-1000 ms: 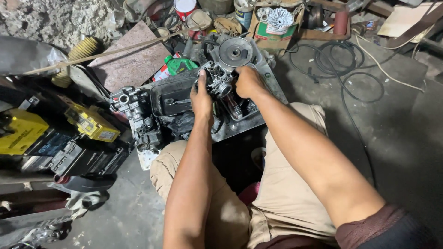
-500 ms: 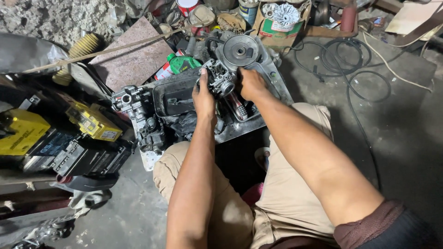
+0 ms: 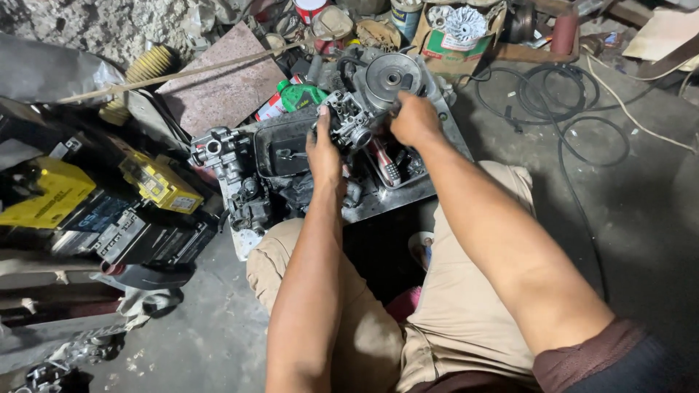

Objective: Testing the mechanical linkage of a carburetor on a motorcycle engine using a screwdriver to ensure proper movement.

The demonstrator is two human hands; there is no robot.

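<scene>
Both hands grip 1 small metal carburetor (image 3: 349,120) — the left hand (image 3: 324,149) clamped round its near side, the right hand (image 3: 413,120) closed on its far side. It sits over a grimy metal tray (image 3: 437,182). Best done, I judge, with the left holding steady. Just beyond the right knuckles — a smooth grey pulley disc (image 3: 393,76).

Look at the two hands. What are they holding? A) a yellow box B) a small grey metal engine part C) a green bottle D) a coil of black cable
B: the left hand and the right hand both grip the small grey metal engine part over the metal tray; the yellow box, black cable and green bottle lie untouched.
</scene>
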